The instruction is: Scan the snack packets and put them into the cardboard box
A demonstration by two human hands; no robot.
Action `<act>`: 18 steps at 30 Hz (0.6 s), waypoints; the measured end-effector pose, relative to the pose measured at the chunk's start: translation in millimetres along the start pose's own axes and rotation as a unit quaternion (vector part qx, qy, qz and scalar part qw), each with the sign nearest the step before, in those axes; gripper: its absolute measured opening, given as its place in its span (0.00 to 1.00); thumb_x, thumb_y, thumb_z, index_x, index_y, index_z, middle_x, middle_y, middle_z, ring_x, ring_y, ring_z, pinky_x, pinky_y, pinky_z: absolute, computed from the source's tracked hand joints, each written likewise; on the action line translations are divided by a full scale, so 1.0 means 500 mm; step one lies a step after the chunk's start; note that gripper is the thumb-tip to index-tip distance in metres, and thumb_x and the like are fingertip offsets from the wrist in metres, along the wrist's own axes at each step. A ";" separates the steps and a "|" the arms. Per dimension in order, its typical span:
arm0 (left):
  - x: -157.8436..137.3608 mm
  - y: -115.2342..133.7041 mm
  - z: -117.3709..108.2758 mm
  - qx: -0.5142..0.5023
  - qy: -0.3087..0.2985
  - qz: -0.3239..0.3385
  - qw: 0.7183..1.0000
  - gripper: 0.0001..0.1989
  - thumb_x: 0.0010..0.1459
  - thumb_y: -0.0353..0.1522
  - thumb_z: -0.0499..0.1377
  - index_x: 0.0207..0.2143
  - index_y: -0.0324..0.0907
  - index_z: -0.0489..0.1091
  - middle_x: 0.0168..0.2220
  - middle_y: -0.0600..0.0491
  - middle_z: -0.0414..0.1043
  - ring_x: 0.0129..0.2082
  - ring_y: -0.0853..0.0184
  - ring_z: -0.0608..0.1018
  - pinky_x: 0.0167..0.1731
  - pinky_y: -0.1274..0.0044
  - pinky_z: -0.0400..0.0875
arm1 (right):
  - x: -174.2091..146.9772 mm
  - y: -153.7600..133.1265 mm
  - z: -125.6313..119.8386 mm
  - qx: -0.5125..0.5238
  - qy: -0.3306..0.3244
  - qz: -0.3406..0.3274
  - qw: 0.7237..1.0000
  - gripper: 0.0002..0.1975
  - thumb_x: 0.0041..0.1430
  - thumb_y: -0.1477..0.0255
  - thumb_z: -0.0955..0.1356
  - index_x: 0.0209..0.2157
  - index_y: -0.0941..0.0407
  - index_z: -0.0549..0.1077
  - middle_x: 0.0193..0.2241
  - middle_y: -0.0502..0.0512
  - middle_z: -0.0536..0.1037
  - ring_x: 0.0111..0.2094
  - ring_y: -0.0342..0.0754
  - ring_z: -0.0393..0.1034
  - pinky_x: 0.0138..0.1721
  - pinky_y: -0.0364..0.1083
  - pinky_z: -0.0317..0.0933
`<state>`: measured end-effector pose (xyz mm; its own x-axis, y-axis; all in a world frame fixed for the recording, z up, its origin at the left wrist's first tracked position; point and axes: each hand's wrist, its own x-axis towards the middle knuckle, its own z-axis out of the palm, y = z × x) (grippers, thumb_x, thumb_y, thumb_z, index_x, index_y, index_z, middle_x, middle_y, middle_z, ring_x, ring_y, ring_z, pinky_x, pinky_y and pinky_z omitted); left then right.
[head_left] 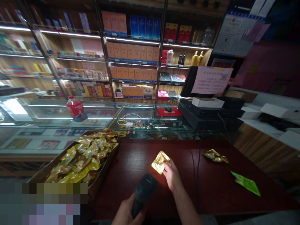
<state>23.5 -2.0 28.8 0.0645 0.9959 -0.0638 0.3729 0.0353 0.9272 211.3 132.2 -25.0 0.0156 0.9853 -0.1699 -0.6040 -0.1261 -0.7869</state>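
Observation:
My left hand (128,210) is wrapped round the handle of a black barcode scanner (145,187), whose head points forward over the table. Its light falls on a gold foil snack packet (160,160), pinched at its right edge by my right hand (172,175). The packet is raised over the dark red table (138,154). Left of both hands, a cardboard box (108,167) is heaped with similar gold packets (87,153). To the right lie a crumpled gold packet (215,155) and a bright green packet (246,183).
A black cable (199,168) crosses the table. Behind it runs a glass display counter (100,111) bearing a red-labelled bottle (76,109), a white charger (128,124) and a mouse (168,109) on a red mat. A monitor (189,82) stands back right; lit shelves (132,64) line the wall.

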 end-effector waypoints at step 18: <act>0.022 -0.158 -0.002 -0.212 0.183 -0.107 0.954 0.22 0.50 0.50 0.64 0.31 0.40 0.69 0.17 0.59 0.64 0.15 0.73 0.64 0.16 0.81 0.57 | 0.096 0.064 0.179 -0.170 -0.055 -0.017 0.984 0.24 0.42 0.56 0.75 0.39 0.54 0.74 0.35 0.57 0.83 0.38 0.59 0.79 0.39 0.54 0.72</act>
<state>-6.1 6.0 -44.9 -0.3282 0.9215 -0.2076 -0.0719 0.1947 0.9782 121.2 185.6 -5.2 -0.0666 0.9938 -0.0889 -0.3035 -0.1051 -0.9470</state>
